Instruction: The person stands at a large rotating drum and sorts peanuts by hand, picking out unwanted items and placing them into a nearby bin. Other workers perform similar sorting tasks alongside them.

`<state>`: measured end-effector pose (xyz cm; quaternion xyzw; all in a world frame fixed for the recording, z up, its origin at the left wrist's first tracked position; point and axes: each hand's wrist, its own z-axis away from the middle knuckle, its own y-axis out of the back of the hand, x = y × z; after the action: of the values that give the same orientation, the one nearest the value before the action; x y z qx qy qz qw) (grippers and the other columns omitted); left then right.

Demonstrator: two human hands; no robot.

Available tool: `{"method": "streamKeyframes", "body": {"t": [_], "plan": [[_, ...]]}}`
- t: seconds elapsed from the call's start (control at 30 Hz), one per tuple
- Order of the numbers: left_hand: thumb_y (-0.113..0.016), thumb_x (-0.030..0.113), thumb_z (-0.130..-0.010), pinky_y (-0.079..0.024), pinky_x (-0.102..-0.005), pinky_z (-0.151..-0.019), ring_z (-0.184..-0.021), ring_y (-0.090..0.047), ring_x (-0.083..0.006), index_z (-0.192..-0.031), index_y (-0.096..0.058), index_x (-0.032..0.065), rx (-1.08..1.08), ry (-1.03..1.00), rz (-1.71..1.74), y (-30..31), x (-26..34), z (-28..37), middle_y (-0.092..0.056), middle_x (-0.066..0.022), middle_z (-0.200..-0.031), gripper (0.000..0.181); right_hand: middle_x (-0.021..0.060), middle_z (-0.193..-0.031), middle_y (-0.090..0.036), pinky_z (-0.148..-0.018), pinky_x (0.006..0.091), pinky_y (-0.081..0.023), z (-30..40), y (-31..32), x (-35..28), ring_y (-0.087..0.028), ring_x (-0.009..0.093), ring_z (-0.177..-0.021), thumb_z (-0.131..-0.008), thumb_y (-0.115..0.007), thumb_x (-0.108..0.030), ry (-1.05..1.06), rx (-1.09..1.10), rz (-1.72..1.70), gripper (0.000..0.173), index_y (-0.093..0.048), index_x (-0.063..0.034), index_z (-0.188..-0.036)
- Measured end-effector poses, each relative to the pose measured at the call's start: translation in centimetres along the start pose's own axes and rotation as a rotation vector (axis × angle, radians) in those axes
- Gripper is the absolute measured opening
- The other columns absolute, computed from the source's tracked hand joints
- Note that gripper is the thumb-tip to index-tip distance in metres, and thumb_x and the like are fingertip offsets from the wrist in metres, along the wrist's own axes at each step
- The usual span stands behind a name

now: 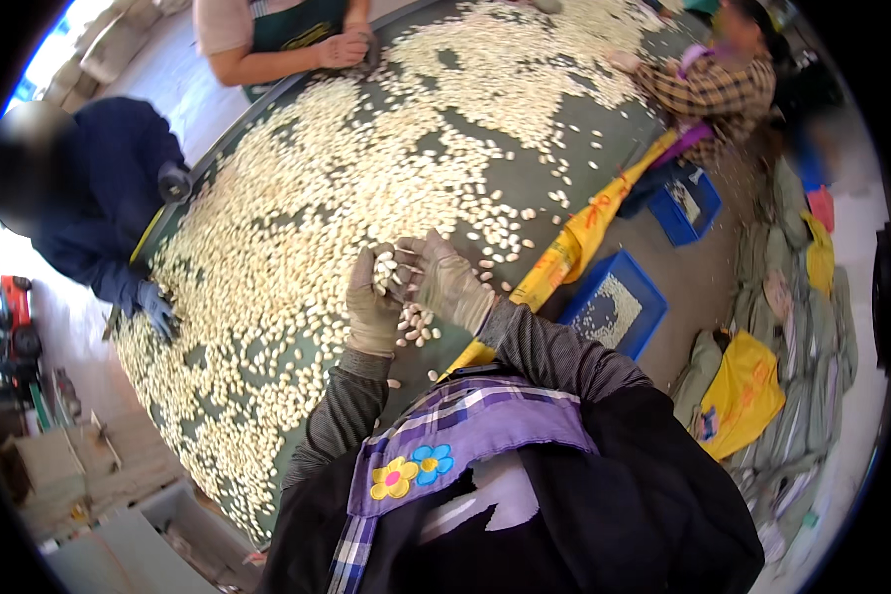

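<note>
Pale beans (327, 223) lie spread thickly over a dark green table (520, 174). Over the near part of it, both my hands are raised in light, stained gloves, close together. My left hand (373, 301) is cupped with several white beans (384, 272) in its palm and fingers. Beside it on the right, my right hand (449, 282) has its fingers bent towards those beans; whether it grips one cannot be told. A small group of pinkish beans (417, 325) lies on the table just below and between my hands.
Yellow sheeting (579, 234) runs along the right table edge. Beyond it, blue bins (650, 327) (672, 223) holding beans stand on the floor. A person in dark blue (119, 193) reaches in at left; another person's forearms (289, 63) rest at the far edge; a person in plaid (713, 89) works at upper right.
</note>
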<state>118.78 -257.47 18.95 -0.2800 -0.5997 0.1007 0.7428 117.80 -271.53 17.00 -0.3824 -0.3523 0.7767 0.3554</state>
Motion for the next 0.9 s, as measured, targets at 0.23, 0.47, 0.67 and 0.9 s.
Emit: {"method": "streamKeyframes", "body": {"t": [0.23,0.47,0.67,0.9], "plan": [[-0.070,0.019,-0.085,-0.049,-0.0423,-0.084,-0.097,-0.059,-0.0309,-0.093,-0.070,0.0090,-0.408,-0.788,-1.301,-10.7,-1.0,-2.4,-0.065,-0.0082,-0.096,0.012,0.0120,-0.115,-0.065,-0.103,0.0418,-0.049,5.1,3.0,-4.8,-0.062,0.026,-0.111,-0.104,-0.043,-0.041,0.109,-0.321,-0.570,0.045,-0.061,-0.0022,-0.119],[-0.068,0.013,-0.083,-0.048,-0.0395,-0.078,-0.095,-0.059,-0.0271,-0.106,-0.067,0.0103,-0.817,-0.866,-1.318,-21.3,-8.4,-2.3,-0.062,-0.0058,-0.096,0.023,0.0079,-0.104,-0.069,-0.094,0.0403,-0.055,12.4,13.3,-7.1,-0.067,0.025,-0.097,-0.101,-0.050,-0.033,0.428,-0.146,-0.744,0.031,-0.066,-0.0079,-0.107],[-0.059,0.016,-0.101,-0.041,-0.0199,-0.061,-0.070,-0.049,-0.0036,-0.114,-0.065,0.0052,-0.584,0.158,-0.409,-32.1,-15.9,-0.7,-0.059,0.0019,-0.086,0.018,0.0071,-0.097,-0.070,-0.093,0.0424,-0.055,23.3,20.3,-14.2,-0.068,0.026,-0.094,-0.096,-0.057,-0.028,0.682,0.190,-0.598,0.023,-0.067,-0.0098,-0.107],[-0.059,0.010,-0.096,-0.038,-0.0219,-0.055,-0.059,-0.044,-0.0067,-0.111,-0.066,0.0028,-0.828,-0.042,-0.816,-33.4,-18.7,0.7,-0.054,-0.0001,-0.078,0.018,0.0096,-0.120,-0.063,-0.095,0.0368,-0.049,40.1,30.4,-21.2,-0.063,0.022,-0.105,-0.093,-0.066,-0.030,0.849,0.931,0.584,0.047,-0.055,-0.0051,-0.131]]}}
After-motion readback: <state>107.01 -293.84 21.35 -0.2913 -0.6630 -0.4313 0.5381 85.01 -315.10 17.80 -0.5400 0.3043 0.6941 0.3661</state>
